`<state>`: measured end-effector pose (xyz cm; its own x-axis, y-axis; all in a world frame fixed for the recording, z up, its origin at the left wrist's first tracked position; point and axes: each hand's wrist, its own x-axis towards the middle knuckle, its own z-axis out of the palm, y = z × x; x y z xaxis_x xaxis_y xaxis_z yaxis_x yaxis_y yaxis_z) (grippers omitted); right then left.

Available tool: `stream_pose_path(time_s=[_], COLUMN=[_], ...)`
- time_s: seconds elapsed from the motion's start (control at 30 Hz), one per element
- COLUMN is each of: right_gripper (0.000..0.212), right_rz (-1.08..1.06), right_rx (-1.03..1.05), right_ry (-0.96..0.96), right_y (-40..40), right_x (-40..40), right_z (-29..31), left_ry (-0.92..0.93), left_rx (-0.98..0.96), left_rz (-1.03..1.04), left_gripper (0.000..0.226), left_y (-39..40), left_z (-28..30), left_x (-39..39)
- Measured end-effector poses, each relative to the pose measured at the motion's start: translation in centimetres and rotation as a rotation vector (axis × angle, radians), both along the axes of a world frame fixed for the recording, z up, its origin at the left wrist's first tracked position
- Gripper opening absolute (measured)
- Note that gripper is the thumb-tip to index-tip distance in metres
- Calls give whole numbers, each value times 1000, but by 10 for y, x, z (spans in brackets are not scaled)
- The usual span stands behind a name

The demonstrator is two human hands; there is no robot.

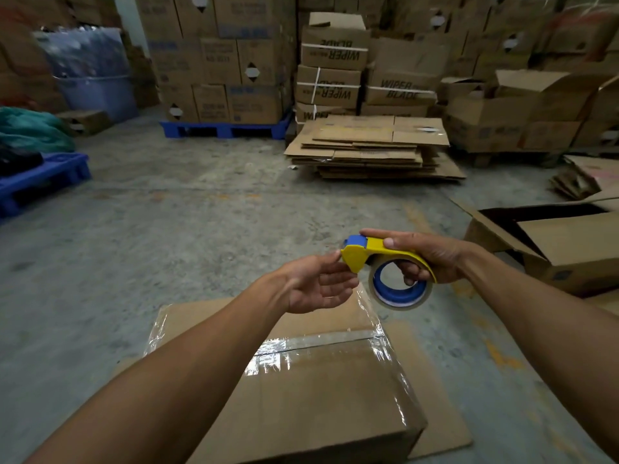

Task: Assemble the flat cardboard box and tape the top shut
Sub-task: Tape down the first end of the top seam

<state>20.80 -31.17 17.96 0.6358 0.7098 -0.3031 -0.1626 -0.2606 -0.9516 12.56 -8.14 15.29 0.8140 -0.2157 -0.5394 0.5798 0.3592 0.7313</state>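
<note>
A closed cardboard box (321,390) stands on the floor right below me, its top flaps down and clear tape shining along the centre seam and the right edge. Above its far edge, my right hand (432,256) grips a yellow and blue tape dispenser (378,262) with a roll of clear tape hanging under it. My left hand (318,283) is palm up, its fingertips touching the dispenser's yellow front end. A stretch of clear tape seems to run from the dispenser down to the box.
A stack of flat cardboard sheets (371,145) lies ahead on the concrete floor. An open box (566,242) sits at the right. Piled cartons on a blue pallet (224,128) line the back, another blue pallet (40,179) at the left.
</note>
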Motion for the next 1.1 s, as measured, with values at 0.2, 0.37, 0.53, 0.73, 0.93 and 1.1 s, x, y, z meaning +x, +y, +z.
stream_pose_path(time_s=[0.2, 0.37, 0.53, 0.73, 0.93, 1.1], right_gripper=[66, 56, 57, 57, 63, 62], right_rz=[-13, -46, -123, -308, -474, -700], right_rx=[-19, -97, -132, -105, -80, 14], right_ry=[-6, -33, -43, -17, -5, 20], right_y=[-5, -7, -20, -22, -25, 5], right_x=[-1, -11, -17, -43, -91, -110], right_z=[5, 8, 4, -22, -53, -81], left_ry=[-29, -13, -39, -126, -164, -290], left_rx=[75, 227, 326, 550, 888, 1025], left_rz=[-12, -26, -67, -174, -314, -406], left_gripper=[19, 15, 16, 30, 23, 16], left_y=[-1, -16, -36, -46, -34, -58], left_z=[-3, -10, -29, -35, -47, -78], left_x=[7, 16, 33, 71, 127, 148])
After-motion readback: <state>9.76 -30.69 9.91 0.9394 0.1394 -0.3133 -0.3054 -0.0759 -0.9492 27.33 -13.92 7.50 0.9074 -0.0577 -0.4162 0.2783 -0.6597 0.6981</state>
